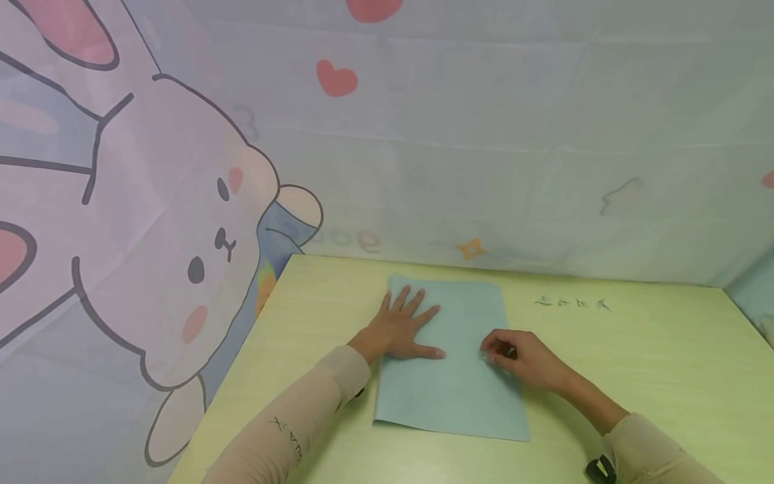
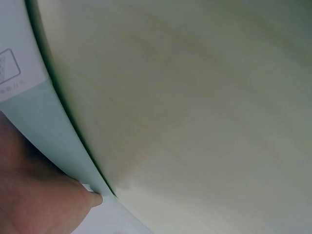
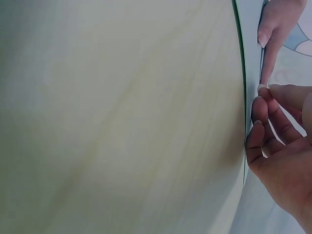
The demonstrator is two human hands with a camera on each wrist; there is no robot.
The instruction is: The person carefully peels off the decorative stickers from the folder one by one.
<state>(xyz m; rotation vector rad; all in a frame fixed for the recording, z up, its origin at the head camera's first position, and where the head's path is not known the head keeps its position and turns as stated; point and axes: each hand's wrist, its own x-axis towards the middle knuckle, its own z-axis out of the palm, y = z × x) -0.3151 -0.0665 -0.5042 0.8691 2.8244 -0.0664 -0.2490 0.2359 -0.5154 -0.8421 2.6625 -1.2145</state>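
A pale blue-green sheet (image 1: 447,396) lies on the table, its lower left corner slightly raised. On its left part rests my left hand (image 1: 400,331), fingers spread and straight, thumb pointing right. Over the sheet's right edge, my right hand (image 1: 523,356) has its fingers curled, thumb and index fingertip together. They pinch a tiny bluish-green piece (image 1: 483,353), mostly covered by the fingertips; its kind cannot be told. In the right wrist view the pinching fingertips (image 3: 263,90) are close over the sheet. The left wrist view shows part of my left hand (image 2: 39,200) against the sheet.
Several small dark green leaf-like shapes (image 1: 574,303) lie in a row at the back right of the yellowish table (image 1: 653,363). Behind it hangs a pale cloth (image 1: 484,134) printed with a rabbit and hearts. A dark band (image 1: 600,468) sits at the right sleeve.
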